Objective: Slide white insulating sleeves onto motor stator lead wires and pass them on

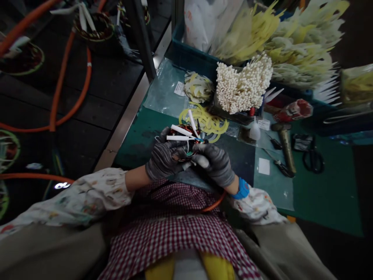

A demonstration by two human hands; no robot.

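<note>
Between my gloved hands is a motor stator [184, 154] with copper windings, partly hidden by my fingers. My left hand [164, 156] wraps its left side. From the right, my right hand [215, 162] has its fingers closed at the wires by the rim; which strand they pinch is too small to tell. Several white sleeves [181, 130] stick out over the stator, with thin blue and dark leads near my right fingertips. An orange cable [215, 203] runs below my right wrist. Just behind the stator lie loose yellow curved strips [208, 118] on the green mat.
A bundle of white-tipped sticks [243, 83] and blue bins [194, 50] of pale strips stand at the back. On the right lie a hammer [284, 149], scissors [313, 157] and pliers [281, 165]. More stators [94, 29] and orange cables [84, 93] are at the left.
</note>
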